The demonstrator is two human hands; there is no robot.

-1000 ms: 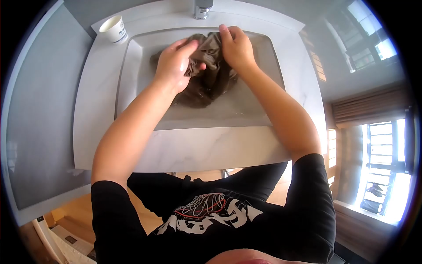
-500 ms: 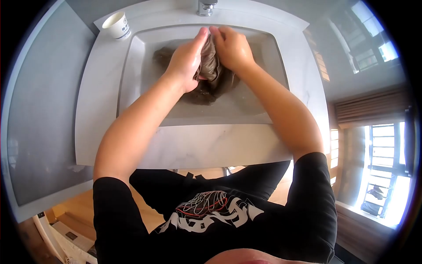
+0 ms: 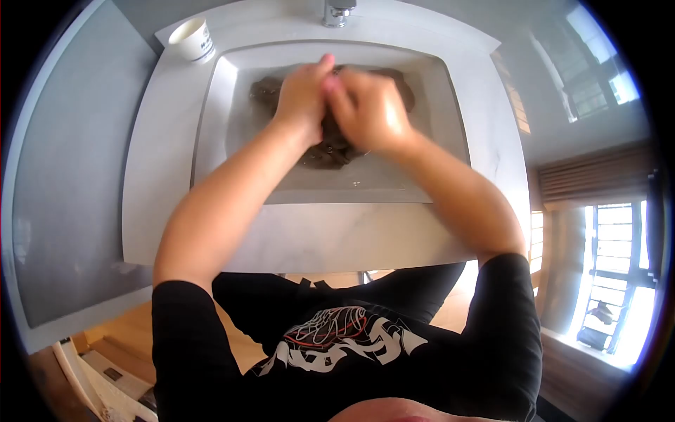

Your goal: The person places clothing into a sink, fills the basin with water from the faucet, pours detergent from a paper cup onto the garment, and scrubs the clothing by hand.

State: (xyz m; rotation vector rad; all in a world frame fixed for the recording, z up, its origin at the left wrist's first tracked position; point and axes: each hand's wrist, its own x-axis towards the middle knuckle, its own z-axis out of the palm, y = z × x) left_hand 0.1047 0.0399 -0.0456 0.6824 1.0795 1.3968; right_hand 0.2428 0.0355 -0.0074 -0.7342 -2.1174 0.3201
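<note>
A wet brown cloth [image 3: 329, 156] lies in the water of the sink [image 3: 246, 169], partly under my hands. My left hand [image 3: 301, 102] is closed on a fold of it, thumb pointing up toward the tap. Pressed close beside it, my right hand [image 3: 373, 109] is closed on the cloth too and somewhat blurred. The fabric between my palms is mostly hidden. Parts of the cloth spread out in the water to the left and right of both hands.
A white paper cup [image 3: 191, 40] stands on the counter [image 3: 158, 141] at the back left. The chrome tap [image 3: 338, 13] rises behind the sink. A grey panel [image 3: 77, 162] borders the counter on the left, and a window is at the right.
My hands have come together around the cloth. My right hand has since moved down and turned across toward my left, and less of the cloth shows between them.
</note>
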